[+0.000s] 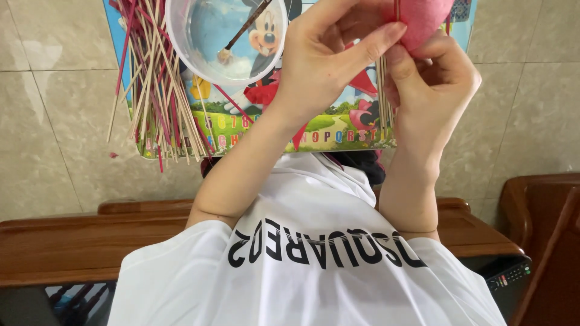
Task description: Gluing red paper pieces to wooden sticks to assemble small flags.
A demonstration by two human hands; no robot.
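Both hands are raised over a colourful cartoon mat (326, 130) on the tiled floor. My right hand (432, 78) grips a pink rounded soft piece (423, 18) from below, at the top edge of the view. My left hand (326, 54) reaches across, with its thumb and fingers pinching the same pink piece where a thin stick (397, 7) enters it. The top of the pink piece is cut off by the frame. Left of my left hand stands a clear plastic bowl (199, 42) with a small brush (241, 30) lying in it.
A loose heap of thin pink and natural wooden sticks (157, 90) covers the mat's left part. More sticks (382, 96) stand behind my right wrist. A brown wooden bench (60, 241) runs below, a wooden chair (544, 211) is at the right, and a black device with buttons (507, 274) is nearby.
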